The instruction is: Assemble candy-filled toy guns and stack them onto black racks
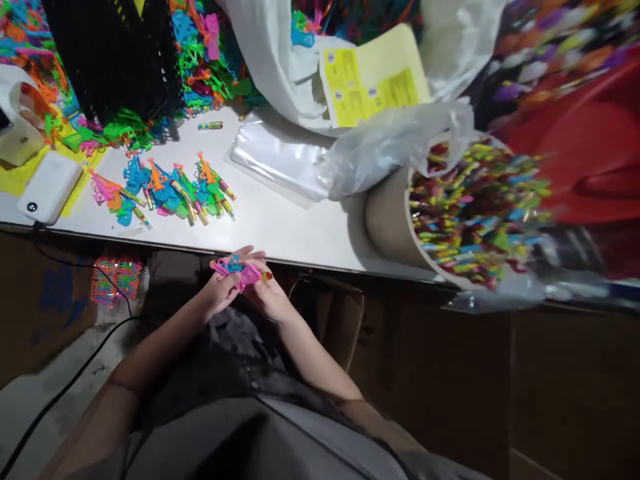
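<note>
Just off the table's front edge, my left hand (221,294) closes its thumb and fingers on a small bunch of pink and blue plastic toy pieces (244,276). My right hand (271,298) holds the same bunch from the other side, its fingers partly behind the pieces. A small red and yellow end of something shows by the right fingers, too small to name. On the white table ahead lie several little groups of coloured plastic toys with shiny wrapped tubes (187,200).
Clear plastic bags (280,157) lie mid-table beside a white sack with a yellow label sheet (373,87). At right, a tilted tub (390,217) holds many wrapped tubes. A black basket (117,60) stands among loose toys. A white power bank (50,188) trails a cable at left.
</note>
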{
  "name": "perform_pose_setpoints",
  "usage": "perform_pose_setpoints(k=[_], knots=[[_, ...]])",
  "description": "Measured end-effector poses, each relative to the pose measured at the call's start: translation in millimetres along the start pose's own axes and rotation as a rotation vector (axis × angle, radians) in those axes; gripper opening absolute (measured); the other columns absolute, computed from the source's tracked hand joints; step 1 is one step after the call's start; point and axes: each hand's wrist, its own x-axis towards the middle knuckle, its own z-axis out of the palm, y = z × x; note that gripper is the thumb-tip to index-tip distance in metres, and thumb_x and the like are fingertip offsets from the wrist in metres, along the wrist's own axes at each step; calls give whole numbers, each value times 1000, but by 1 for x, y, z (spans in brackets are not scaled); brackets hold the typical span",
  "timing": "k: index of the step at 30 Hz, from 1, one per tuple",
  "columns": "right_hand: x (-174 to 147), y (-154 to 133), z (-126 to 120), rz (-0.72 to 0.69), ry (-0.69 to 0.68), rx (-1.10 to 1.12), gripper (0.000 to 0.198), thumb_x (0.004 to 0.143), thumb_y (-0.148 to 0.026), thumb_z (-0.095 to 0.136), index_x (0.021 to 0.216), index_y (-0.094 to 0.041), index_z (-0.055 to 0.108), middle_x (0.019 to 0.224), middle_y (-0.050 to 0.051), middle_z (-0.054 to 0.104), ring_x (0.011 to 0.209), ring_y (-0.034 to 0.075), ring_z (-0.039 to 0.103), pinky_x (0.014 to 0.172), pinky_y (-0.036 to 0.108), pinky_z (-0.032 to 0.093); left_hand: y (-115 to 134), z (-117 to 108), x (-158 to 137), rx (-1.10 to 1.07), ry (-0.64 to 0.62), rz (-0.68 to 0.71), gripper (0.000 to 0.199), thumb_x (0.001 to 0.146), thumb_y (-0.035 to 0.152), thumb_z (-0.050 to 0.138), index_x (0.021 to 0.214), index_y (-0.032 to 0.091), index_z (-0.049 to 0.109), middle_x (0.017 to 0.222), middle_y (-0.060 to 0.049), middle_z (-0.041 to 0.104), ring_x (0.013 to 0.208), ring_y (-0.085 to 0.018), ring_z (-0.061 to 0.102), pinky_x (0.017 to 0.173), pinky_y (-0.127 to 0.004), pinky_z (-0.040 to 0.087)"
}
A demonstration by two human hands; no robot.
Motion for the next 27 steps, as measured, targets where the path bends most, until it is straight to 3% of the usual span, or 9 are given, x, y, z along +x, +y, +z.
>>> perform_pose_setpoints(k=[4, 7, 9, 14, 18, 21, 24, 27], knots=[[-34, 18, 4, -6, 277, -146, 50, 82, -61, 48, 116, -26, 53, 114, 8, 60, 99, 20, 59, 82, 36, 50, -20, 7, -16, 47, 292, 165, 44, 79, 46, 60, 114, 20, 55, 123, -11, 59, 116, -24, 54, 90, -36, 48], [-40, 12, -4, -16, 416, -201, 35, 85, -52, 49, 102, -24, 58, 77, 2, 60, 68, 15, 56, 65, 29, 48, -20, -1, -30, 81, 376, 268, 36, 80, 41, 61, 109, 23, 54, 118, -6, 59, 106, -19, 58, 81, -34, 52], [-38, 6, -4, -24, 441, -220, 31, 85, -50, 48, 97, -23, 59, 68, -1, 55, 57, 12, 49, 56, 26, 43, -14, -6, -42, 120, 412, 318, 38, 76, 40, 66, 108, 25, 52, 108, -3, 59, 91, -16, 62, 70, -30, 54], [-25, 2, 26, -86, 172, -389, 27, 78, -42, 59, 95, -22, 59, 88, 2, 63, 70, 14, 54, 65, 27, 45, -8, -16, -66, 169, 487, 369, 49, 70, 31, 73, 112, 28, 47, 91, 3, 54, 68, -7, 58, 61, -21, 51], [-23, 7, 57, -54, 92, -633, 7, 74, -27, 59, 76, -22, 54, 71, 0, 61, 66, 16, 54, 65, 28, 42, -19, -24, -77, 52, 453, 311, 42, 78, 34, 64, 116, 29, 46, 94, 2, 54, 78, -8, 58, 77, -23, 50], [-30, 9, 67, -115, 15, -781, 9, 73, -23, 60, 70, -22, 50, 64, 0, 57, 64, 16, 52, 68, 29, 39, -24, -27, -81, 27, 473, 164, 37, 84, 35, 53, 120, 26, 48, 93, 0, 55, 84, -11, 59, 87, -29, 48], [-42, 12, 60, -63, -111, -672, 16, 74, -31, 60, 83, -22, 50, 70, -2, 57, 60, 14, 50, 63, 27, 38, -24, -29, -84, 112, 498, 93, 43, 79, 23, 58, 121, 24, 49, 98, -2, 56, 90, -12, 60, 93, -31, 45], [-53, 20, 45, 20, -59, -517, 19, 81, -36, 50, 92, -22, 45, 75, -3, 54, 61, 12, 49, 60, 25, 38, -23, -35, -86, 192, 454, 132, 49, 75, 21, 63, 121, 25, 48, 109, -3, 54, 99, -14, 60, 99, -35, 42]])
